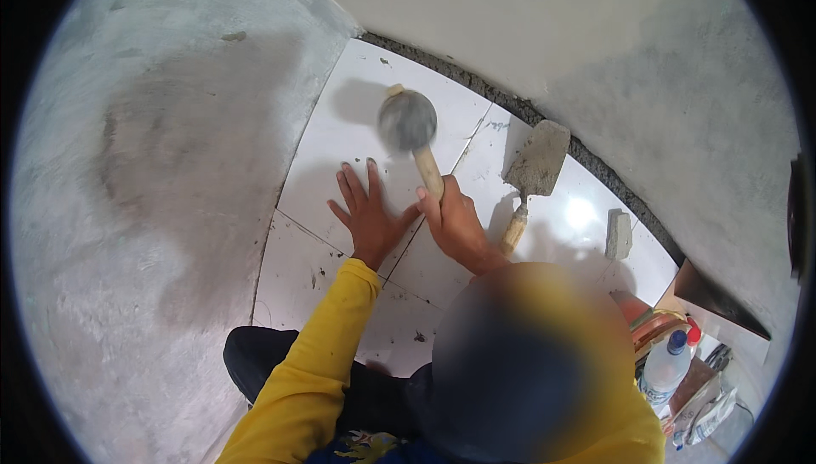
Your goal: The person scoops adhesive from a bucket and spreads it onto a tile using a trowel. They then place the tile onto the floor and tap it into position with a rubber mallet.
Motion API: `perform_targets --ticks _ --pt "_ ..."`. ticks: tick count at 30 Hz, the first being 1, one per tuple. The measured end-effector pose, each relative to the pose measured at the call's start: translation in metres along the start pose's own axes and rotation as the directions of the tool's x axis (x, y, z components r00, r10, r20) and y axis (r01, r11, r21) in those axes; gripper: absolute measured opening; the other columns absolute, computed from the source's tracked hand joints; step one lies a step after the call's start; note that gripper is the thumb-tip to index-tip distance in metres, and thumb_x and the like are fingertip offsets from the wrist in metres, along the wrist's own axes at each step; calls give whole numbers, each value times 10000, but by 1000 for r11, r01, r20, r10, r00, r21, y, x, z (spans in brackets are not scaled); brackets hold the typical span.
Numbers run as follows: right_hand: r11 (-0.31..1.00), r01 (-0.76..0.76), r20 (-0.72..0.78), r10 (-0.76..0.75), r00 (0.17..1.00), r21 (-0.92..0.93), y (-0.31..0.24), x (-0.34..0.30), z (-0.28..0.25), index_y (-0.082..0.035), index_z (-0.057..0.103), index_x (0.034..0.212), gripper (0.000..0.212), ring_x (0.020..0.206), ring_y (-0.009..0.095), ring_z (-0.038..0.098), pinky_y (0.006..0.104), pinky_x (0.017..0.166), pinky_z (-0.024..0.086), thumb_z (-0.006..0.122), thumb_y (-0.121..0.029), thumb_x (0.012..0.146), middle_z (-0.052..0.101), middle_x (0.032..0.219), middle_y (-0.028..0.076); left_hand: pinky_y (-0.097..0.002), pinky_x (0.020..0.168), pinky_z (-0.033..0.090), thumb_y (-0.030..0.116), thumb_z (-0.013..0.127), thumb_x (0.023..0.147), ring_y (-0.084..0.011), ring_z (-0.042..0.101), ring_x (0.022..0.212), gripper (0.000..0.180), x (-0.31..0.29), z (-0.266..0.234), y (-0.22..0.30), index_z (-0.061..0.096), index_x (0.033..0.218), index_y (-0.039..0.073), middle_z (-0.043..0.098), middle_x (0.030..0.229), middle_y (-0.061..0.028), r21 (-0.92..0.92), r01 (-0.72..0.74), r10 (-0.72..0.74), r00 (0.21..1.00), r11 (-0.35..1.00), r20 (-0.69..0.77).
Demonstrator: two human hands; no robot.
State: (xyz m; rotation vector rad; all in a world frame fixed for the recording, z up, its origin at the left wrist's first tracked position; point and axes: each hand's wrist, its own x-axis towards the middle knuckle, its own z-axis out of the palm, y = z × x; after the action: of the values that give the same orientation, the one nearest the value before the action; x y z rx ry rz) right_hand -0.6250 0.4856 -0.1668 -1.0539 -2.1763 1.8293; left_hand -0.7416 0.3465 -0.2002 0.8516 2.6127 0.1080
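My right hand (pixel 459 224) is wrapped round the pale wooden handle of a rubber mallet (pixel 406 121). The mallet's round grey head is over a white floor tile (pixel 327 137), slightly smeared by motion; whether it touches the tile I cannot tell. Fingers spread, my left hand (pixel 371 219) lies flat on the same tile, just left of the mallet handle. To the right, a trowel (pixel 540 161) crusted with grey mortar lies on the neighbouring tile, its wooden handle pointing toward me.
A dark, rough mortar gap (pixel 518 104) runs between the tiles and the far wall. Bare grey wall (pixel 204 149) rises on the left. A small grey block (pixel 619 235) sits on the right tiles. Lower right are a blue-capped bottle (pixel 666 367) and other clutter.
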Motion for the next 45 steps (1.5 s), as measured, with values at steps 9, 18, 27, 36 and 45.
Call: perform_targets --ticks 9,18,27,36,45 --pt "999 -44 46 44 998 -4 -11 13 -12 96 521 1245 496 816 545 717 559 723 577 618 -367 1096 712 908 338 -827 1178 11 728 739 865 -511 -76 1642 1229 5 -2 3 137 1726 91 -3 1749 -353 -1 -1 1 1000 1000 -14" --pt "925 357 -23 -357 934 127 -20 -27 -5 40 555 1249 394 778 470 738 503 706 579 653 -307 1088 722 881 265 -711 1259 79 557 690 961 -466 34 1658 892 6 6 18 364 1675 133 122 1752 -317 31 -321 322 943 947 -85" --pt "884 453 -55 -449 892 114 -22 -25 -10 41 554 1268 433 731 468 715 506 672 567 711 -302 1055 698 840 240 -662 1301 100 445 523 1103 -372 163 1660 542 84 13 109 495 1619 283 258 1756 -223 48 -509 504 826 859 -253" --pt "811 -208 102 182 978 548 -4 -5 13 -27 513 1123 356 503 128 520 324 463 453 577 -376 1130 544 661 25 -665 1287 126 482 490 1121 -397 220 1636 600 57 4 3 470 1634 171 308 1741 -215 -1 -149 138 914 989 -382" --pt "758 -301 178 243 954 579 -20 20 27 -82 453 1041 391 462 58 430 253 408 376 562 -446 1133 459 646 -45 -667 1284 138 466 431 1142 -396 235 1633 582 61 0 -6 448 1650 184 310 1748 -192 5 -60 56 911 998 -409"
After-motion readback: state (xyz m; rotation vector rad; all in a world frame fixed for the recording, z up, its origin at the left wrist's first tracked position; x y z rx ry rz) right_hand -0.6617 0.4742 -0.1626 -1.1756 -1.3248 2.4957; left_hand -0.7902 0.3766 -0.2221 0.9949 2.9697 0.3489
